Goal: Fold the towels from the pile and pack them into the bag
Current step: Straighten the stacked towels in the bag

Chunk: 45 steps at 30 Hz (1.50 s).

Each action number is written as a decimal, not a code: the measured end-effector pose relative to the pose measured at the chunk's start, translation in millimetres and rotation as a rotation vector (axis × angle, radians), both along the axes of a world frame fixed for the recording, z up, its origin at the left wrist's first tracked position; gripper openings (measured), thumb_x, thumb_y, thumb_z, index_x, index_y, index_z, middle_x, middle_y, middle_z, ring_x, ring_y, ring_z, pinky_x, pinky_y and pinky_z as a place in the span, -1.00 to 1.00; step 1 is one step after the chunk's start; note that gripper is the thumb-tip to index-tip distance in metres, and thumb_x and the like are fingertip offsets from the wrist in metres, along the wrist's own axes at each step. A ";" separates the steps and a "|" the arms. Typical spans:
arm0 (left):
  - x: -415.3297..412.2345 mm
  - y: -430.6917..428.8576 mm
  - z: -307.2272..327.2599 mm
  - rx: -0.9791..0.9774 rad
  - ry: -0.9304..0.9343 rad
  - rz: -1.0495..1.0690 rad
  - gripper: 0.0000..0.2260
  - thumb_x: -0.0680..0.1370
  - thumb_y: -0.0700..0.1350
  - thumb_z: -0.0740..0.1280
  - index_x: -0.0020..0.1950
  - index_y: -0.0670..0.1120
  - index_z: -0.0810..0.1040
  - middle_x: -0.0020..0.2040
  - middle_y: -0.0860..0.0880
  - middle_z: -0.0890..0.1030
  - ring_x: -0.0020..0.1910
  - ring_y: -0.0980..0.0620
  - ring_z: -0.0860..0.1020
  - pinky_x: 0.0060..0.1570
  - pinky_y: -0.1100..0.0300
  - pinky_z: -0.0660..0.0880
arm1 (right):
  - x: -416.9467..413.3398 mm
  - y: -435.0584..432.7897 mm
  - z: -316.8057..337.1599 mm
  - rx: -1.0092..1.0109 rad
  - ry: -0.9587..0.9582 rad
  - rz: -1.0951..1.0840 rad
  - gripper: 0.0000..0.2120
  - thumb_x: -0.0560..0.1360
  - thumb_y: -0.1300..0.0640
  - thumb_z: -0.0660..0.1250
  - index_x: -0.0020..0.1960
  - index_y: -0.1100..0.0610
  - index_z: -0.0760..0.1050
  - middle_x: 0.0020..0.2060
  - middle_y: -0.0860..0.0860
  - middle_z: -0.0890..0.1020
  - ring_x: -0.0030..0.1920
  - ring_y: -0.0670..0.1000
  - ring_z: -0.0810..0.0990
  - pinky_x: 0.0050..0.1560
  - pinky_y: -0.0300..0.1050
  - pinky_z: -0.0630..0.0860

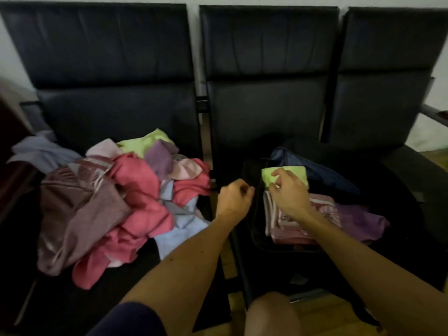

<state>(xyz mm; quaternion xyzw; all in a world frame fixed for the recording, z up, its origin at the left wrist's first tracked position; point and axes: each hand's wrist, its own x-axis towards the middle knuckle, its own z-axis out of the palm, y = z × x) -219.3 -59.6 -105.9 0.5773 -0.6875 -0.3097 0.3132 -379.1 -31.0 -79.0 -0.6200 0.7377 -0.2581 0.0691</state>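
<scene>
A loose pile of towels (116, 202) in pink, mauve, light blue, green and purple covers the left seat. An open dark bag (339, 180) lies on the middle seat. Inside it sit a folded striped pink towel (295, 226), a purple towel (361, 221) and, at the far end, a folded light green towel (289, 173). My right hand (289, 192) rests on the green towel, fingers curled onto it. My left hand (234, 198) hovers between the two seats, its fingers curled and holding nothing.
A row of black padded chairs (266, 76) stands against a white wall. A gap (206, 132) with metal frame parts separates the left and middle seats. My knee (271, 314) shows at the bottom, above a wooden floor (322, 309).
</scene>
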 end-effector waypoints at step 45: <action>166.8 32.8 92.3 -0.156 -0.316 -0.187 -0.77 0.52 -0.19 0.37 0.18 -0.15 0.60 0.08 -0.16 0.65 0.09 -0.16 0.58 0.06 0.09 0.46 | 167.3 12.4 93.4 0.271 -0.696 0.224 -0.80 0.37 0.35 0.54 -0.07 0.21 0.59 -0.22 0.14 0.65 -0.30 0.01 0.61 -0.22 -0.10 0.60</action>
